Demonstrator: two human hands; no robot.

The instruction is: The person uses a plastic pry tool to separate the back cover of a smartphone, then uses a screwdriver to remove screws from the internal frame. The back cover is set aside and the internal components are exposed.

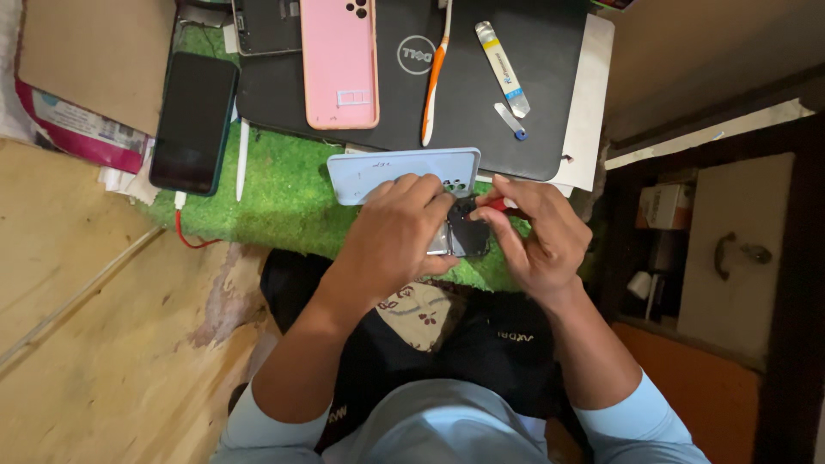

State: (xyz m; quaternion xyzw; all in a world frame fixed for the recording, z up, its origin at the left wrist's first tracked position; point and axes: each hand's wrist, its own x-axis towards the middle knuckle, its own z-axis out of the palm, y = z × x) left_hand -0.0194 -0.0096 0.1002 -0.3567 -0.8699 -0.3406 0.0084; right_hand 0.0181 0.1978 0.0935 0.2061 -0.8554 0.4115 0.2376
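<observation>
My left hand (397, 234) grips a small dark phone part (468, 230) with a silvery edge, held over the green mat (284, 185). My right hand (537, 232) pinches a red-handled tool (498, 204) whose tip rests against that part. Just behind my hands lies a light blue phone back cover (378, 167), camera holes at its right end. Most of the held part is hidden under my fingers.
A closed black laptop (464, 112) lies behind, carrying a pink phone back (339, 64), an orange-and-white toothbrush (435, 82), a white glue tube (504, 69) and an opened phone (266, 26). A dark phone (194, 122) lies at left. Wooden boards at left, dark cabinet (739, 249) at right.
</observation>
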